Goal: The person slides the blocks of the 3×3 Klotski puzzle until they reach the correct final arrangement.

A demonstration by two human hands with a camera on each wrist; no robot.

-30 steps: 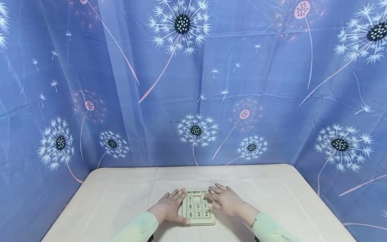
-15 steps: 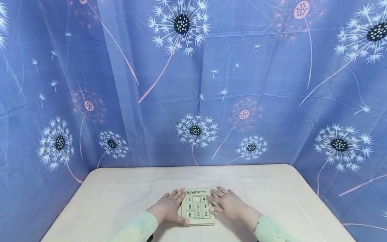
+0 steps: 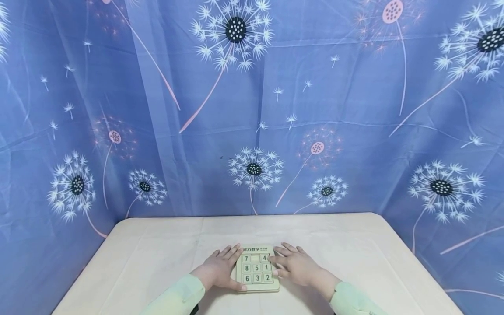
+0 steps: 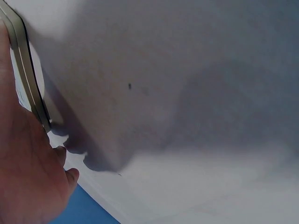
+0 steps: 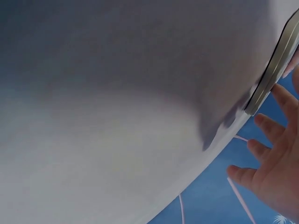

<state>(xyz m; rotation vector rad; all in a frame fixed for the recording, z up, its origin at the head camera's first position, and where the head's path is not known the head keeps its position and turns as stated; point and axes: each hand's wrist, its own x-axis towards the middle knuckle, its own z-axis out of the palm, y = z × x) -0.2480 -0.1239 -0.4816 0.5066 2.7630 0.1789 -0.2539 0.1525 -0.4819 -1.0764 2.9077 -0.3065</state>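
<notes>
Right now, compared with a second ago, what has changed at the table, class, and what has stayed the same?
The right hand has shifted slightly right and toward the person, uncovering more of the 4. The left hand stays at the board, and the tiles in view keep their order.

Left hand (image 3: 221, 270) and right hand (image 3: 298, 266) reach inward from both sides, palms (image 4: 28, 179) down, fingers (image 3: 235, 252) parted (the left thumb (image 3: 238, 287) splayed wide).
</notes>
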